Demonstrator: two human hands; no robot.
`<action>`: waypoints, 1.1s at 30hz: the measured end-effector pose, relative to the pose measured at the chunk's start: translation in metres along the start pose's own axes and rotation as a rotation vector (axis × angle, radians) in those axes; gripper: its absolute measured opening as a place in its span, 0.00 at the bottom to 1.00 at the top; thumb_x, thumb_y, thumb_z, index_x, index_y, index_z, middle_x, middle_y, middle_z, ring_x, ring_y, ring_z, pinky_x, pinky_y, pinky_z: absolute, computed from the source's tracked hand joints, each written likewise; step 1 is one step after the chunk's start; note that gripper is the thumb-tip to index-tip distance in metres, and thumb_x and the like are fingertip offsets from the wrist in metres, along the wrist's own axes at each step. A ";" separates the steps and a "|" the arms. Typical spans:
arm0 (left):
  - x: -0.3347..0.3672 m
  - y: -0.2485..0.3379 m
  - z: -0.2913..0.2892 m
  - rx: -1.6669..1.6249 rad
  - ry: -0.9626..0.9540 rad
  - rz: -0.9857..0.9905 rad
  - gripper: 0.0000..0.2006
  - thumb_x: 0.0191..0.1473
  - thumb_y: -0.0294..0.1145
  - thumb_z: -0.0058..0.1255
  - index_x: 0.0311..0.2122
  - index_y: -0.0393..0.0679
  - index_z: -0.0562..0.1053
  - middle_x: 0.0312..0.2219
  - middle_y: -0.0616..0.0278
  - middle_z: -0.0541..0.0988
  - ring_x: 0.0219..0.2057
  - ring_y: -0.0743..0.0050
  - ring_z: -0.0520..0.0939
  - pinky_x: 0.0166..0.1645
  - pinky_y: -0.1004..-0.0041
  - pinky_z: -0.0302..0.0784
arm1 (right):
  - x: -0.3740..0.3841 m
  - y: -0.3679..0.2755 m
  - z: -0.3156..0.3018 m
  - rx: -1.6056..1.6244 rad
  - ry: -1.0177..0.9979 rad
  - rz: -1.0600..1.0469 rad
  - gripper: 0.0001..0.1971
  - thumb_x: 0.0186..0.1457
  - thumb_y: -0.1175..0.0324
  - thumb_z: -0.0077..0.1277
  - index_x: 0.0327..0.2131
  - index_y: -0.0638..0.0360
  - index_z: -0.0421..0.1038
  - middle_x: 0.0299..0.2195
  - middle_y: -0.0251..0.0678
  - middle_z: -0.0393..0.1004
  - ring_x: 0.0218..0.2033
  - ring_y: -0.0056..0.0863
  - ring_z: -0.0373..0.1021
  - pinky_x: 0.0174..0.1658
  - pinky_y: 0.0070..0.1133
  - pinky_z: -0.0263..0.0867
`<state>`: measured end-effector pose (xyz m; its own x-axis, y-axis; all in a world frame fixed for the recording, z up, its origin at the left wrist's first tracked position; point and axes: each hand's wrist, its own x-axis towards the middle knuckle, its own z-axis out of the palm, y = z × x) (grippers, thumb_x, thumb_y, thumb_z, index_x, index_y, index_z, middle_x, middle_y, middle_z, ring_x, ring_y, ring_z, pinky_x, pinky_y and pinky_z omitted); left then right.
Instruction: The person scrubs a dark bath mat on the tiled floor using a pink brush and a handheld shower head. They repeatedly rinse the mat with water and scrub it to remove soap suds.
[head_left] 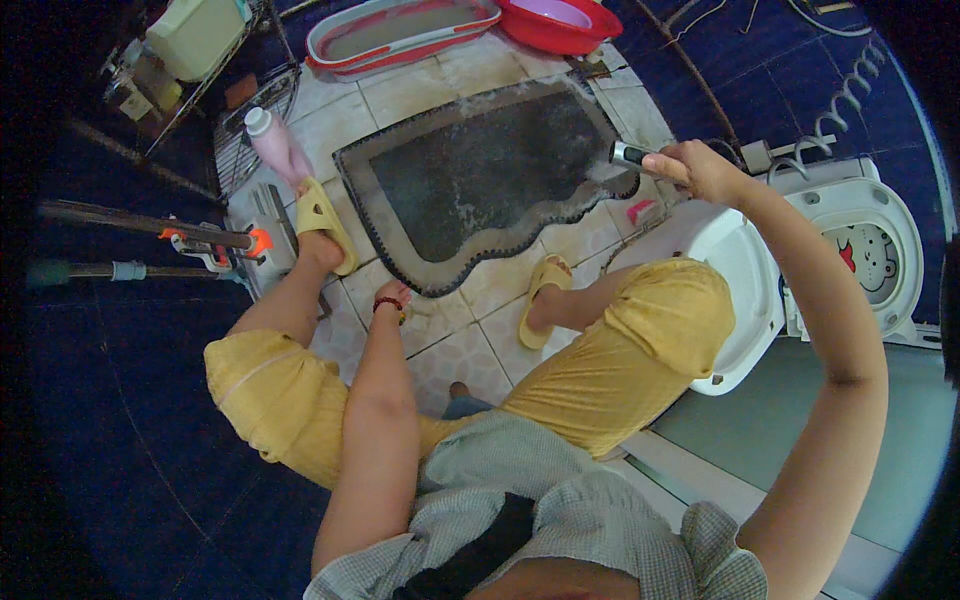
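My right hand [705,172] is closed around a silver handheld sprayer [640,160], held over the right end of a dark floor mat [480,170]. Water sprays from its head onto the mat. The mat has a grey-brown border, a dark stitched-looking edge and one wavy side, and it lies on the tiles. Low beside the mat's near left edge is my left hand [392,292], with a dark red bead bracelet at the wrist. Its fingers are foreshortened, and whether they grip the edge is unclear.
A white toilet [740,300] with a raised lid stands at my right, a coiled hose [845,105] behind it. A pink bottle [275,145], wire rack [255,130] and mop handles [150,222] are at left. A collapsible tub [400,40] and red basin [562,25] sit beyond.
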<state>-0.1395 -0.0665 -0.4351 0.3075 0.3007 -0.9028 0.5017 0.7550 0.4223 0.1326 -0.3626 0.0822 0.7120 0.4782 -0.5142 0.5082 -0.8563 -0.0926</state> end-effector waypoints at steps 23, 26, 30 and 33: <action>0.005 -0.002 0.000 -0.063 -0.018 -0.039 0.12 0.51 0.33 0.44 0.39 0.37 0.67 0.35 0.56 0.72 0.33 0.66 0.76 0.35 0.69 0.75 | 0.005 -0.012 0.008 -0.296 0.048 -0.039 0.38 0.45 0.31 0.34 0.27 0.63 0.72 0.20 0.47 0.70 0.26 0.44 0.69 0.32 0.32 0.63; 0.025 -0.003 -0.017 -0.037 -0.049 -0.060 0.13 0.51 0.33 0.45 0.39 0.37 0.67 0.35 0.57 0.72 0.33 0.66 0.76 0.36 0.70 0.75 | 0.007 -0.054 0.030 -0.097 -0.059 -0.173 0.36 0.46 0.34 0.36 0.27 0.66 0.71 0.19 0.45 0.69 0.24 0.39 0.68 0.31 0.30 0.62; 0.053 -0.012 -0.041 -0.149 -0.116 -0.060 0.12 0.52 0.32 0.44 0.40 0.38 0.67 0.33 0.58 0.72 0.34 0.67 0.76 0.37 0.70 0.75 | -0.008 -0.127 0.044 0.139 -0.165 -0.402 0.35 0.48 0.36 0.37 0.26 0.66 0.69 0.14 0.40 0.63 0.18 0.33 0.63 0.27 0.28 0.61; 0.060 -0.017 -0.032 -0.184 -0.104 -0.072 0.12 0.53 0.31 0.43 0.42 0.39 0.66 0.36 0.58 0.72 0.36 0.68 0.75 0.38 0.70 0.74 | 0.004 -0.121 0.036 0.189 -0.043 -0.421 0.35 0.47 0.35 0.37 0.27 0.66 0.70 0.13 0.41 0.64 0.18 0.34 0.64 0.27 0.29 0.61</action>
<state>-0.1555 -0.0424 -0.4992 0.3623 0.1875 -0.9130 0.3725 0.8688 0.3262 0.0566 -0.2643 0.0601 0.4403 0.7866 -0.4328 0.6488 -0.6120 -0.4522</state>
